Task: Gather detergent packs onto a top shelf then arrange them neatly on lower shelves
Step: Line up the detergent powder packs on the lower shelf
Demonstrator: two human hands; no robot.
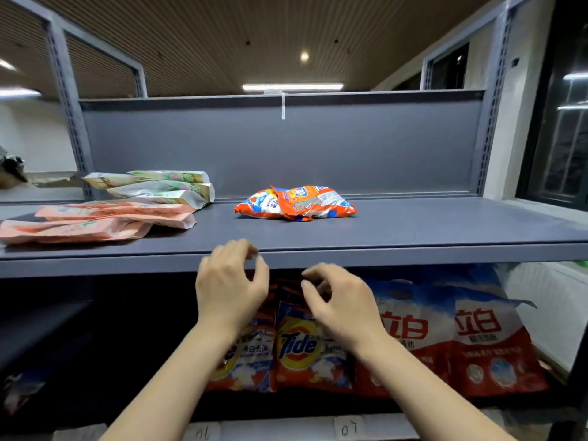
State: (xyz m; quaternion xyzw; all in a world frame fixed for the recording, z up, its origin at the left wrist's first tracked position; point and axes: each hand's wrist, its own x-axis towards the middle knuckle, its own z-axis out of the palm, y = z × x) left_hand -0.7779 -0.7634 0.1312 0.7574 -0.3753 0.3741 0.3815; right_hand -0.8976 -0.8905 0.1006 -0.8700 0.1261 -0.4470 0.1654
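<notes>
**Two hands raised in front of the Tide packs under the top shelf**

The two forearms come up from the bottom edge. The left hand (230,283) is in front of the front edge of the top shelf (413,232), and its fingers are loosely curled, with the thumb near the fingertips. It holds nothing that I can see. The right hand (337,300) is just beside it, a little lower, in front of the dark gap under the shelf. Its fingers are also bent and relaxed, and I see nothing in its grasp. The two hands do not touch each other.

Behind the hands, on the lower shelf (47,329), stand two orange Tide packs (297,348). The word "Tide" can be read on the yellow circle of the right one; the left one is mostly hidden by the left wrist. To the right of them stand two red and blue packs (490,345) with large red Chinese characters on white.

On the top shelf, one crumpled orange and white pack (296,203) lies in the middle, well apart from the others. Its small print is not readable. At the left lie flat pink pouches (95,219), and behind them green and white pouches (152,186), stacked.

At the bottom edge, two white labels (348,428) carry handwriting; one looks like "07".
</notes>
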